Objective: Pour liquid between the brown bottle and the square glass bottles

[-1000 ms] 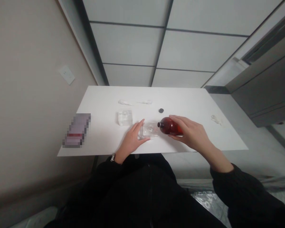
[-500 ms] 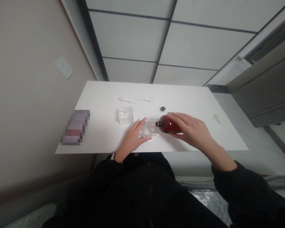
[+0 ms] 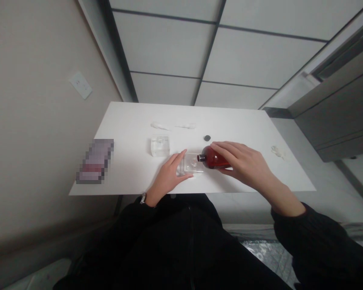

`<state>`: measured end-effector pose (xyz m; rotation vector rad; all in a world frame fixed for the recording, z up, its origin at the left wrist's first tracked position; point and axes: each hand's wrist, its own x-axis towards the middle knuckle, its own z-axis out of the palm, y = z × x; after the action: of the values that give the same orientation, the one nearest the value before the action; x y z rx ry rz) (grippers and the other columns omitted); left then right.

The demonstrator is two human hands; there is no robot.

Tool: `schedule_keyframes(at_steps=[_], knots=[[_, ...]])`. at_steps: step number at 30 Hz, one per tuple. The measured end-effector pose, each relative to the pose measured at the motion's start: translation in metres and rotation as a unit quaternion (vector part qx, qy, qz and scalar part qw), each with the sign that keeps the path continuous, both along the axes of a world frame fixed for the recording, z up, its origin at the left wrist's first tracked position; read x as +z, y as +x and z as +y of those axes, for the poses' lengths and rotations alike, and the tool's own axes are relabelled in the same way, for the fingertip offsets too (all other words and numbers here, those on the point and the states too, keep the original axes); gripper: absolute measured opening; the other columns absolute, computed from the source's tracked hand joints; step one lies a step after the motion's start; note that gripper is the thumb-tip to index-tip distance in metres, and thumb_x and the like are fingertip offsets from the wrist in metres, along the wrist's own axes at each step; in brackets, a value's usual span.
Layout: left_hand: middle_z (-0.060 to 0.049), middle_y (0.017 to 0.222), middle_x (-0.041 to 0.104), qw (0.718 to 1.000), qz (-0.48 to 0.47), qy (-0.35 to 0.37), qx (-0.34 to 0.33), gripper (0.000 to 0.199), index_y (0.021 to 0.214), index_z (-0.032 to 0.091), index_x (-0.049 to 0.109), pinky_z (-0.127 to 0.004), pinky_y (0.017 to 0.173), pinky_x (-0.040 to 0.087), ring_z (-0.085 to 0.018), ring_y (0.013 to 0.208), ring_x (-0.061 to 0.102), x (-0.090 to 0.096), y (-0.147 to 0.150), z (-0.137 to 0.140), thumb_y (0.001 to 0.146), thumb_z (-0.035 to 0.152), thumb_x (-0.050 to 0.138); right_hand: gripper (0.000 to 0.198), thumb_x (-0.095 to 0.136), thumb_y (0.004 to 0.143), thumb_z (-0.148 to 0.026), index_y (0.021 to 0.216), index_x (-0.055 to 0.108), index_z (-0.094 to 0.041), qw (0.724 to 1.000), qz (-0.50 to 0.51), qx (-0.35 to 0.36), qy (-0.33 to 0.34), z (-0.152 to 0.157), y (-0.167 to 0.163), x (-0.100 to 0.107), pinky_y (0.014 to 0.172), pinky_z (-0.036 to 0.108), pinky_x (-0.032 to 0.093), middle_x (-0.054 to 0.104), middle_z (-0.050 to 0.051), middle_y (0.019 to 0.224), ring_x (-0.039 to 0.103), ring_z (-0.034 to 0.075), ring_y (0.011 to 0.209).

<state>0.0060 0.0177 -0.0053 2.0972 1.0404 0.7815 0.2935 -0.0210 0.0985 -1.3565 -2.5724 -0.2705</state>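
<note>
My right hand [image 3: 243, 163] is closed around a dark red bottle [image 3: 213, 157], tipped on its side with its uncapped black neck pointing left. The bottle's mouth is above the right part of a clear square container [image 3: 191, 164]. Around the left side of that container, my left hand [image 3: 168, 173] grips with thumb and fingers on opposite edges. I cannot make out any stream of liquid. A round black cap [image 3: 207, 138] lies behind the bottle. Left of the gripped container stands a second clear square container [image 3: 160, 146].
Two thin whitish pieces [image 3: 160, 126] lie toward the back of the white table [image 3: 124, 169]. A crumpled pale item [image 3: 277, 152] is near the right edge. At the left edge lies a pixelated purple-grey object [image 3: 95, 161]. A wall [image 3: 33, 121] rises on the left.
The bottle and my right hand have shifted very slightly left and up. My left hand keeps its hold on the container.
</note>
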Motion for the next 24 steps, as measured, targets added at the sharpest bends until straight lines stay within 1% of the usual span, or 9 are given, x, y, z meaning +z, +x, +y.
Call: schedule_keyframes(at_steps=[4,8,15,18,24], knots=[[-0.009,0.160,0.060,1.000,0.000,0.002,-0.003,0.089,0.169,0.036,0.038,-0.049,0.126,0.048,-0.032,0.147,0.060,0.0004,-0.0003,0.0003,0.093,0.048,0.084,0.078,0.074,0.093,-0.017,0.165,0.046,-0.025,1.000,-0.011,0.002,-0.006,0.0008,-0.0001,0.0018,0.098,0.054,0.065,0.069,0.014,0.154,0.071,0.037,0.131],[-0.010,0.160,0.060,1.000,-0.004,0.007,-0.002,0.088,0.168,0.033,0.040,-0.046,0.126,0.048,-0.032,0.146,0.060,-0.0007,-0.0003,0.0002,0.093,0.047,0.084,0.076,0.075,0.093,-0.018,0.164,0.047,-0.024,1.000,-0.024,0.005,0.005,0.0008,-0.0007,0.0032,0.097,0.053,0.065,0.069,0.014,0.153,0.072,0.037,0.130],[-0.011,0.158,0.062,1.000,-0.008,-0.003,-0.003,0.088,0.168,0.034,0.041,-0.049,0.125,0.049,-0.032,0.144,0.061,0.0017,0.0004,-0.0013,0.093,0.046,0.085,0.080,0.072,0.096,-0.018,0.169,0.040,-0.028,1.000,-0.013,0.002,-0.008,0.0000,-0.0002,0.0038,0.096,0.056,0.064,0.068,0.014,0.155,0.071,0.039,0.130],[-0.011,0.157,0.062,1.000,-0.014,-0.005,-0.004,0.088,0.167,0.034,0.042,-0.049,0.125,0.049,-0.032,0.144,0.062,0.0017,0.0003,-0.0014,0.092,0.046,0.085,0.077,0.072,0.097,-0.019,0.167,0.042,-0.025,1.000,-0.012,0.010,-0.002,-0.0001,-0.0007,0.0050,0.095,0.056,0.064,0.069,0.016,0.153,0.072,0.040,0.129],[-0.013,0.157,0.062,1.000,-0.019,0.008,-0.004,0.088,0.166,0.029,0.044,-0.048,0.124,0.049,-0.032,0.144,0.062,-0.0016,0.0001,-0.0006,0.091,0.046,0.087,0.076,0.076,0.092,-0.015,0.163,0.049,-0.022,1.000,-0.018,0.012,0.016,0.0003,-0.0031,0.0072,0.093,0.052,0.064,0.071,0.017,0.150,0.073,0.038,0.127]])
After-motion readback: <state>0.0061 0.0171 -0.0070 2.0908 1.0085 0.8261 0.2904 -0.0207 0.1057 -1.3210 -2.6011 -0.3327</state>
